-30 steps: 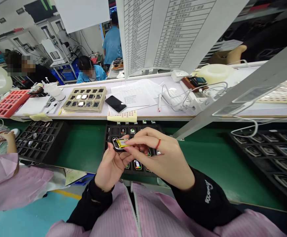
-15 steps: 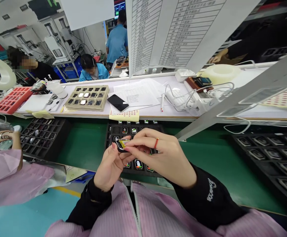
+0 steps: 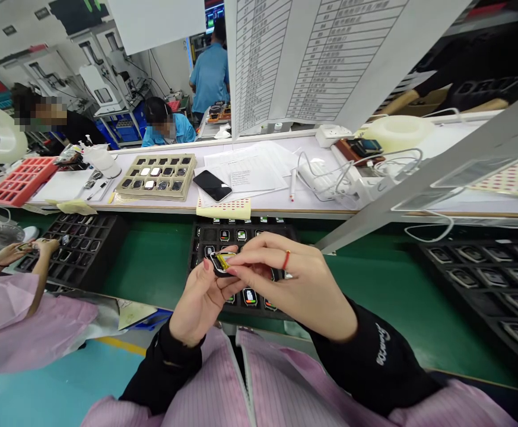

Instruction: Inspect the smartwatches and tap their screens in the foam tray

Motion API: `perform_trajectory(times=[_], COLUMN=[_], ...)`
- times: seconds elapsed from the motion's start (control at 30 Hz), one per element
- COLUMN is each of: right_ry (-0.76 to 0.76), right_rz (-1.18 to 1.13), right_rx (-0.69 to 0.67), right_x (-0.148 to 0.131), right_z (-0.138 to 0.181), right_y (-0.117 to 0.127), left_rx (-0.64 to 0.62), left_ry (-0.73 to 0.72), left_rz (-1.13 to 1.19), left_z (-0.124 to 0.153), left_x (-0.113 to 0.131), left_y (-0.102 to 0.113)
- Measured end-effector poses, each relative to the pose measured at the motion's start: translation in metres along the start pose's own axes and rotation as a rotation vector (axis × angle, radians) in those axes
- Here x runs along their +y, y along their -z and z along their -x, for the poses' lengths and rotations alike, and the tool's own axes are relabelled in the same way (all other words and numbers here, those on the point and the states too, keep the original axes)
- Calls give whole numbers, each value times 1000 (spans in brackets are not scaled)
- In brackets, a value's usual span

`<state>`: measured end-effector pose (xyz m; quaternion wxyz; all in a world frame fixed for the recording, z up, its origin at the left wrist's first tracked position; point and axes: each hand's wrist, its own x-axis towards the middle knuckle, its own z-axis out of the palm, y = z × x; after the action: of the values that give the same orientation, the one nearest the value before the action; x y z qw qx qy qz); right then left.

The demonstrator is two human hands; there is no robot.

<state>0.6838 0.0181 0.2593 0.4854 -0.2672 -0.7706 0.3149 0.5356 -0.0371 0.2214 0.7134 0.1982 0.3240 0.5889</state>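
Held above a black foam tray (image 3: 208, 235) is an opened smartwatch case (image 3: 217, 265) with yellow and silver parts showing inside. My left hand (image 3: 200, 296) grips the case by its edge, thumb on the near left side. My right hand (image 3: 285, 270), with a red ring, has its thumb and fingertips pinched at the yellow part on the right of the case. Whether those fingertips hold a piece or only press on it I cannot make out. Smartwatches with lit screens (image 3: 250, 296) sit in the tray's slots beneath, partly hidden by my hands.
A second tray of watch cases (image 3: 490, 277) lies right on the green bench (image 3: 374, 284). Left, a co-worker's hands (image 3: 27, 249) are by another black tray (image 3: 102, 255). The shelf ahead bears a phone (image 3: 213, 185), a beige tray (image 3: 183, 193) and cables. A slanted metal post (image 3: 352, 228) stands right.
My hands and the watch case have barely moved. On the left, the co-worker's hands have moved apart and towards their tray.
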Motion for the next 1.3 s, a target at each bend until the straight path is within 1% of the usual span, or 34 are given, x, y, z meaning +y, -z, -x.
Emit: perform_trajectory(times=[0.13, 0.2, 0.23, 0.3, 0.33, 0.37, 0.43, 0.5, 0.57, 0.67, 0.77, 0.9, 1.03, 1.2, 1.3], right_ry=[6, -45, -99, -263, -358, -450, -597, -687, -737, -775, -800, -793, -764, -691, -689], right_rz=[-34, -49, -56, -105, -157, -226, -374, -487, -579, -672, -679, -688, -712, -803, -828], right_rx=[8, 28, 52, 89, 80, 45, -82, -176, -175, -116, -91, -58, -31, -61, -46], right_x=[1, 4, 6, 13, 18, 23, 32, 41, 48, 54, 55, 53, 54, 58, 59], right_z=[0, 2, 5, 11, 15, 20, 28, 35, 40, 45, 46, 45, 48, 54, 56], right_y=[0, 0, 1, 1, 0, -1, -5, -10, -14, -17, -15, -16, -22, -23, -20], left_rx=[5, -4, 0, 43, 78, 108, 138, 136, 127, 65, 1, -18, -26, -35, -55], left_ry=[-31, -90, -140, -273, -344, -407, -498, -539, -565, -632, -677, -650, -635, -643, -645], left_rz=[-61, -139, -209, -431, -584, -760, -1124, -1406, -1552, -1645, -1698, -1721, -1718, -1727, -1735], left_z=[0, 0, 0, -1, -1, -1, -2, -5, -8, -13, -16, -17, -18, -20, -21], left_x=[0, 1, 2, 4, 5, 6, 6, 3, 0, -4, -5, -5, -8, -8, -7], left_y=[0, 1, 2, 3, 4, 4, 5, 7, 8, 10, 10, 8, 10, 11, 9])
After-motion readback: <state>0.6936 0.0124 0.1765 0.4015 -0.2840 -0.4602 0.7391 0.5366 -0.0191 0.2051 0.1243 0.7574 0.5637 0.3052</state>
